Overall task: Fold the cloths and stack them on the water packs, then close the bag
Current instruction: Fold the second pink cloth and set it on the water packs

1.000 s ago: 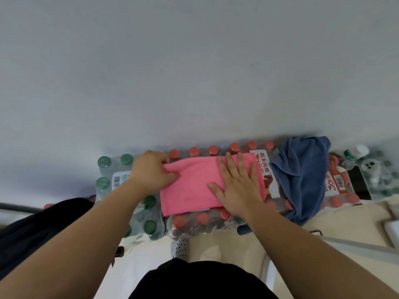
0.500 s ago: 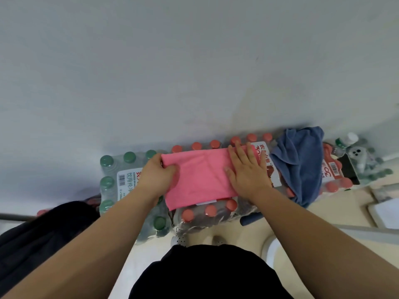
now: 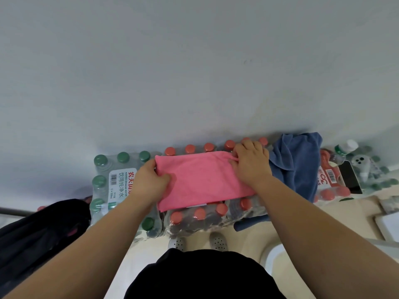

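Both ends of the pink cloth (image 3: pixel 200 180) were gripped as it lay folded flat on the red-capped pack (image 3: pixel 198 216). The left hand (image 3: pixel 149 184) pinched its left edge, thumb on top; the right hand (image 3: pixel 250 162) curled its fingers round the far right corner. The blue cloth (image 3: pixel 295 162) lay crumpled just right of it. The green-capped pack (image 3: pixel 108 180) stood left, the black bag (image 3: pixel 38 229) beside it.

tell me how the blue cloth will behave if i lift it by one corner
Probably floppy: the blue cloth lies crumpled in folds and sags over the front edge of the pack. It would likely hang limp and unfurl. Its fuzzy pile looks grippy, so slipping seems unlikely.
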